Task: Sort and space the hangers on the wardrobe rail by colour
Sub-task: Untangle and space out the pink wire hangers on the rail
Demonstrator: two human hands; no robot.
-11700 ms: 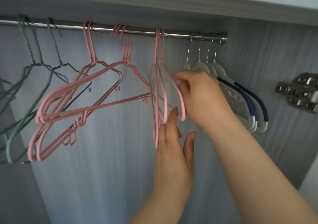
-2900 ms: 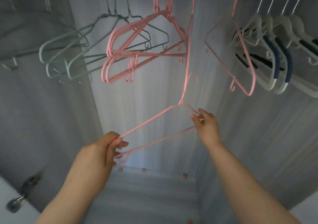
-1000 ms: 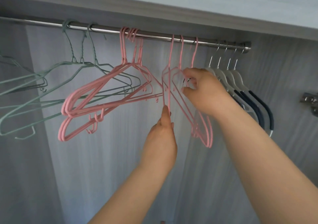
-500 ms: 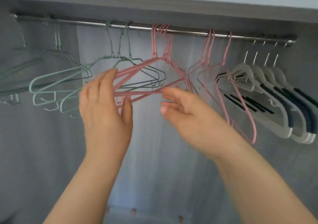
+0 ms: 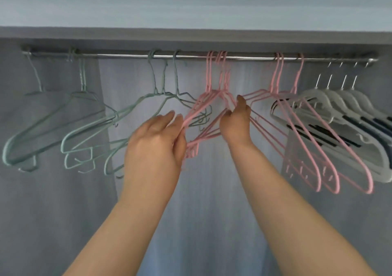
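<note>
Head view: left hand (image 5: 157, 142), right hand (image 5: 235, 125) both pinch pink hangers (image 5: 197, 110).

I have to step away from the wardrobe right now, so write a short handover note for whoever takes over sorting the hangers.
Left hand grips the left shoulder of the pink bunch; right hand pinches its wires on the right side.
On the rail, left to right: green hangers, pink bunch, three more pink hangers, white hangers.
Done: colours are grouped.
Left: the pink bunch's hooks crowd together and its arms overlap the nearest green hangers; spread it out, then even the green spacing.
</note>
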